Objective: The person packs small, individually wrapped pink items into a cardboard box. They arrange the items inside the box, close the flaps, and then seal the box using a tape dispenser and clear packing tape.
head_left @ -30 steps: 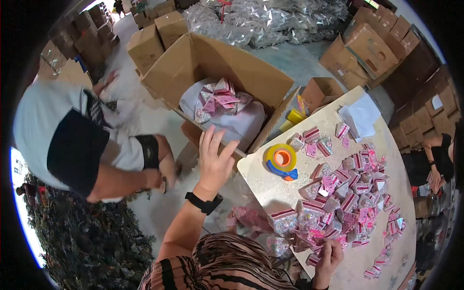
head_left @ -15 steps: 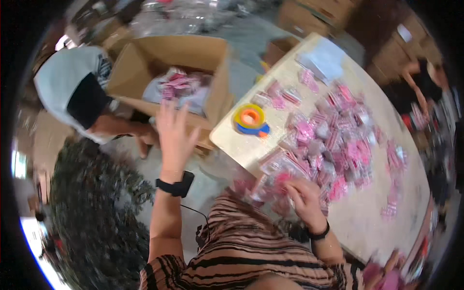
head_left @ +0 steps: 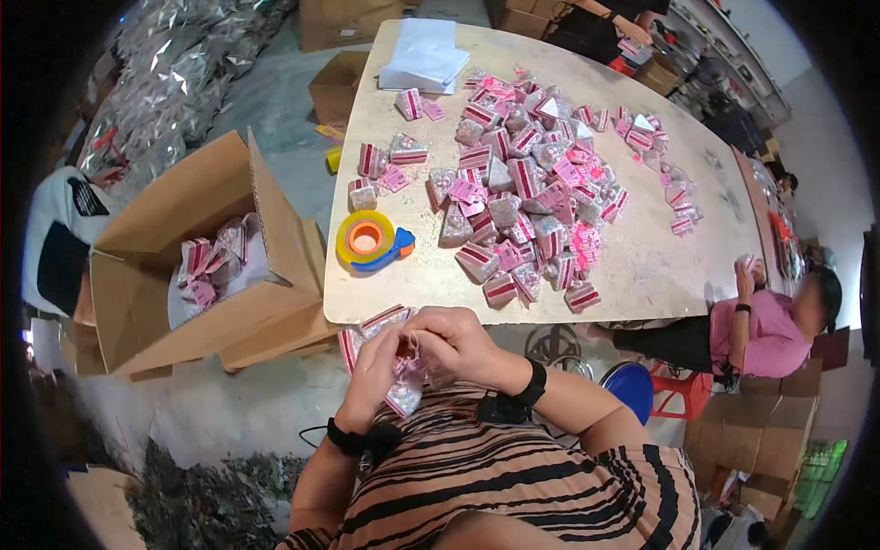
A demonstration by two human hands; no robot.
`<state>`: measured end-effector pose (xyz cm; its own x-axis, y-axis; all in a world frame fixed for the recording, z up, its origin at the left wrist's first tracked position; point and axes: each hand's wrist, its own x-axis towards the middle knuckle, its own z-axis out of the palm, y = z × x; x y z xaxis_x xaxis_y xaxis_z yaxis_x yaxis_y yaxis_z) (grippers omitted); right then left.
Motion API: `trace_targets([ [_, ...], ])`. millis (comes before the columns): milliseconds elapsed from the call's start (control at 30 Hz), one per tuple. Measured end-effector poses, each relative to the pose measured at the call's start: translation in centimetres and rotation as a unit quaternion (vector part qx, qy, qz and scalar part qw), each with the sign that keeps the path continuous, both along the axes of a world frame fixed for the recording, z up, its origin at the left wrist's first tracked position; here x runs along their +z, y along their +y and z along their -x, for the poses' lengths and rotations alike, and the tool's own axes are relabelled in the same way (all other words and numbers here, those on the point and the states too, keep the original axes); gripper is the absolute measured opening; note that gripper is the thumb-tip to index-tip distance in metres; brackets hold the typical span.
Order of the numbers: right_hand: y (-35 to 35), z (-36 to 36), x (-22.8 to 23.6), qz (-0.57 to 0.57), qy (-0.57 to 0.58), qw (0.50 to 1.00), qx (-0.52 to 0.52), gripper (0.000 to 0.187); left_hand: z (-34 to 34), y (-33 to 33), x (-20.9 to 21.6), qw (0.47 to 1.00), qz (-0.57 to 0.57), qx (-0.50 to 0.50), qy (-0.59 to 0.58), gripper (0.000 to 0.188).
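In front of my body, just off the table's near edge, my two hands are together. My left hand [head_left: 369, 371] is closed round small clear packets with pink-and-white striped tops. One packet [head_left: 403, 396] hangs below the fingers, while another packet [head_left: 385, 319] shows above them. The fingers of my right hand [head_left: 463, 341] are bent and pinched against the left, at a thin pale loop on the packets. A heap of similar packets [head_left: 527, 197] with pink tags covers the middle of the table. The palms hide part of what they hold.
The pale table [head_left: 678, 275] carries a tape roll in a blue-and-orange dispenser [head_left: 371, 243] and white sheets [head_left: 424, 60]. An open carton [head_left: 137, 312] with packets inside stands left. A person in pink [head_left: 775, 335] sits at right; a blue stool [head_left: 629, 390] is nearer.
My left hand has come back from over the carton to my body. My right hand has left the heap's edge and joined it with packets. The view has turned.
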<state>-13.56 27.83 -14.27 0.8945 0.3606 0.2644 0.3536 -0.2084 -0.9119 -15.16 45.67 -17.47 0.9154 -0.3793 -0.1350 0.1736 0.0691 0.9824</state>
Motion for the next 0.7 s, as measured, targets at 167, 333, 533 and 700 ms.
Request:
trace_targets([
  [167,2.6,0.1,-1.8,-0.094,0.145,0.983,-0.067,0.013,-0.7,2.2,-0.2,0.999,-0.041,-0.016,0.018,0.013],
  [333,2.5,-1.8,-1.5,-0.051,0.087,0.995,-0.018,0.013,-1.8,2.4,-0.1,0.993,-0.066,0.041,-0.093,0.005],
  [533,-6.2,-14.3,-7.3,0.263,-0.047,0.958,-0.105,0.023,-2.1,2.1,-0.6,0.971,-0.105,0.167,-0.133,0.003],
  [700,-10.7,-22.5,-15.0,0.566,-0.029,0.782,-0.259,0.045,-2.0,1.9,1.4,0.964,-0.127,0.203,-0.116,0.002],
])
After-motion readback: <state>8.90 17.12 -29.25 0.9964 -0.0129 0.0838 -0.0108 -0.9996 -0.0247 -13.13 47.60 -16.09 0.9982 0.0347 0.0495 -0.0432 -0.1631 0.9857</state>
